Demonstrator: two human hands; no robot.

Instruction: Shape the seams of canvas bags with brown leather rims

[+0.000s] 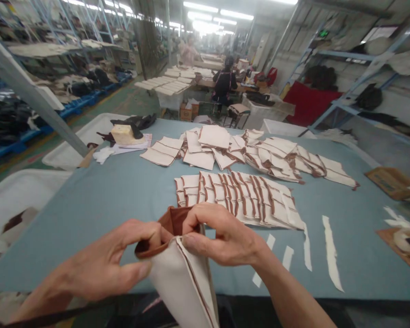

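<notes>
A cream sewn pouch (pixel 177 282) with a brown lining (pixel 172 221) is held up at the table's near edge, its mouth facing up. The fingers of my left hand (pixel 105 257) reach inside the mouth at the left, while the thumb lies along the outside. My right hand (pixel 222 232) pinches the rim by the seam, thumb outside and fingers over the brown edge. The fingertips inside the pouch are partly hidden. Just beyond it lies an overlapping row of cream pieces (pixel 246 196) with brown edges.
A loose pile of cream pieces (pixel 215 136) covers the far part of the blue-green table (pixel 99 200). Pale strips (pixel 331 255) lie at the right. A yellowish block (pixel 126 135) stands far left, a cardboard box (pixel 392 182) far right. White bins (pixel 17 191) flank the left. A person (pixel 224 82) sits beyond.
</notes>
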